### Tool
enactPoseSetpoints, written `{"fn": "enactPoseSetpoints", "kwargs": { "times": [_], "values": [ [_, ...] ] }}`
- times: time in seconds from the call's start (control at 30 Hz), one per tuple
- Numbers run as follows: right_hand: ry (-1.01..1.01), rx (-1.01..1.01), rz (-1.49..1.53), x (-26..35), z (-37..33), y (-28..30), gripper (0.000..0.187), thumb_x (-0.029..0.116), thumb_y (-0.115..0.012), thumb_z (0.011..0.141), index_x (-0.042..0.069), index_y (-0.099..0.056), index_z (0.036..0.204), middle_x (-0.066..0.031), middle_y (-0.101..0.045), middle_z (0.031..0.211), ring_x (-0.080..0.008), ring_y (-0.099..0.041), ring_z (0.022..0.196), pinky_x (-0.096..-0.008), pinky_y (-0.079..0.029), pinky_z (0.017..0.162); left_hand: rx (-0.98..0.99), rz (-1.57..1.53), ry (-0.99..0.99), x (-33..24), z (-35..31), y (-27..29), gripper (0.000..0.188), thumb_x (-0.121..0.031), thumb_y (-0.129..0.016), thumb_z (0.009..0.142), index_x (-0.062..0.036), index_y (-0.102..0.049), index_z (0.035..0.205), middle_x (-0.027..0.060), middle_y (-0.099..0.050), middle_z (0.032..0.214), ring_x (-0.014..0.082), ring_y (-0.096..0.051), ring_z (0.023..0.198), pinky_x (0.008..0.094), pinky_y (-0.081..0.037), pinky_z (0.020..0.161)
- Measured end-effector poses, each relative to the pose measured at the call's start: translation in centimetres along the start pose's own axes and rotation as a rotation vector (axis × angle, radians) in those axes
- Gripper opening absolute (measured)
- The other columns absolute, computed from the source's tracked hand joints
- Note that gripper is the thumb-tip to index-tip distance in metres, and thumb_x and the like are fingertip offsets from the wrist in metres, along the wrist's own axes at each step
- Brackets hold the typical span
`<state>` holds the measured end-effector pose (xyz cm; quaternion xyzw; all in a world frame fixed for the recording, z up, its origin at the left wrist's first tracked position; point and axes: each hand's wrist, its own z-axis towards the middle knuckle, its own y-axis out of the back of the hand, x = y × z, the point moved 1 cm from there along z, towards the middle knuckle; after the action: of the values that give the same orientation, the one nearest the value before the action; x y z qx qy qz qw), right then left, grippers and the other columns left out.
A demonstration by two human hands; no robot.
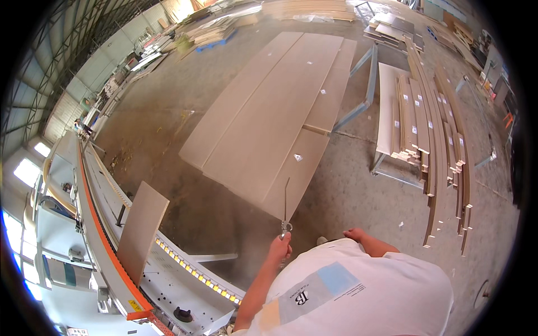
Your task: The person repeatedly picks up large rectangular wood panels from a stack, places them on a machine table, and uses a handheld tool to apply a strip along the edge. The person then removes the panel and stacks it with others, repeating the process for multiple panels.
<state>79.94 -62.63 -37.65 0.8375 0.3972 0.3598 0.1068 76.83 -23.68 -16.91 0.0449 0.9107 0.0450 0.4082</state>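
My left hand (pixel 278 246) is wrapped round an air blow gun (pixel 286 227). The gun's long thin nozzle points away from me, over the near corner of a stack of brown panels (pixel 263 112). My right hand (pixel 353 233) hangs by my right side, apart from the panels; its fingers look loosely parted, and nothing shows in them. Small white labels lie on the panels, one label (pixel 298 158) close beyond the nozzle tip. To my left, a brown board (pixel 143 229) stands on edge in a long machine (pixel 106 224) with an orange rail.
On the right, long narrow strips (pixel 414 112) with labels lie on a metal rack (pixel 392 175). A blue-grey metal frame (pixel 370 84) stands beside the panel stack. Farther back are more board stacks (pixel 210 33) on a blue pallet. The concrete floor (pixel 358 196) runs between them.
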Motion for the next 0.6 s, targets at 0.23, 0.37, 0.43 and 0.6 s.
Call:
{"fn": "enactPoseSetpoints", "kwargs": {
  "times": [0.23, 0.37, 0.43, 0.6],
  "values": [
    [-0.131, 0.044, 0.131, -1.1, 2.3, 4.6, 0.05, 0.049, -0.059, 0.092, 0.005, -0.072, 0.111, -0.012, -0.076, 0.1, -0.0255, -0.072, 0.073, -0.0397, -0.061, 0.067, -0.005, -0.004, -0.006, -4.5, 2.8, -3.9, 0.039, -0.046, -0.054, 0.105, -0.0091, -0.053, 0.091, 0.004, -0.055, 0.056, 0.0139, -0.051, 0.043, 0.0303, -0.04, 0.042],
    [-0.155, 0.072, 0.259, -2.2, 3.2, 7.1, 0.046, 0.046, -0.06, 0.093, 0.007, -0.07, 0.114, -0.0089, -0.076, 0.101, -0.0215, -0.072, 0.075, -0.0389, -0.06, 0.064, 0.017, -0.008, -0.018, -6.1, 4.7, -5.7, 0.041, -0.046, -0.054, 0.105, -0.0081, -0.055, 0.091, 0.004, -0.056, 0.055, 0.0141, -0.052, 0.043, 0.0306, -0.041, 0.042],
    [-0.185, 0.076, 0.273, -2.5, 3.6, 8.3, 0.045, 0.046, -0.06, 0.094, 0.008, -0.07, 0.116, -0.0076, -0.076, 0.101, -0.0196, -0.071, 0.076, -0.0378, -0.059, 0.064, 0.014, 0.019, -0.023, -6.8, 5.5, -6.5, 0.042, -0.047, -0.054, 0.105, -0.0075, -0.055, 0.091, 0.0039, -0.057, 0.055, 0.014, -0.053, 0.043, 0.0307, -0.041, 0.043],
    [-0.221, 0.103, 0.313, -3.4, 4.4, 10.3, 0.043, 0.046, -0.058, 0.096, 0.011, -0.069, 0.117, -0.0049, -0.075, 0.099, -0.0165, -0.069, 0.077, -0.0361, -0.057, 0.065, 0.034, 0.094, -0.036, -8.1, 6.5, -7.7, 0.044, -0.049, -0.052, 0.105, -0.007, -0.057, 0.092, 0.0038, -0.058, 0.056, 0.0137, -0.055, 0.045, 0.0309, -0.042, 0.045]
  ]
}}
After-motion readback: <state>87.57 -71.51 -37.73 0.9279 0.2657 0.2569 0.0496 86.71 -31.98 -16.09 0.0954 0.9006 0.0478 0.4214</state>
